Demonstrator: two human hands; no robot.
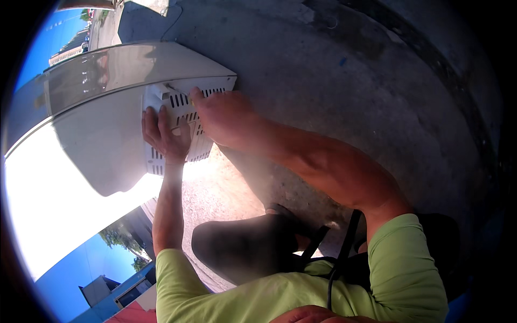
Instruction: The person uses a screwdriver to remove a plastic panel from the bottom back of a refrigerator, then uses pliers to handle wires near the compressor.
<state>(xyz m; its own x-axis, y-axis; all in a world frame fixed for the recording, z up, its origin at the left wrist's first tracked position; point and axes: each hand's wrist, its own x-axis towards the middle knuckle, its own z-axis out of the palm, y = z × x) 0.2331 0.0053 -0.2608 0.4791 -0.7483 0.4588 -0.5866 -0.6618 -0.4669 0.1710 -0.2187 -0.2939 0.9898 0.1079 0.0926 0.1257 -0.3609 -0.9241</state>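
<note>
A white vented metal panel [156, 164] with rows of dark slots is at the end of a large white appliance [81, 156]. My left hand [167, 134] rests on the panel, fingers extended and a little bent, slightly apart. My right hand [226, 116] is closed at the panel's upper part, beside and right of my left hand, round a slim tool [191, 101] that seems to have a yellow handle and a thin shaft pointing up-left. The tool's tip is too small to make out clearly.
Grey concrete floor [350, 91] lies right of the appliance, with a dark curved edge beyond. My dark-clad leg [237, 245] and black straps [344, 245] are below. A pale panel [140, 24] with a thin wire stands beyond the appliance. Sunlit outdoor structures show at left.
</note>
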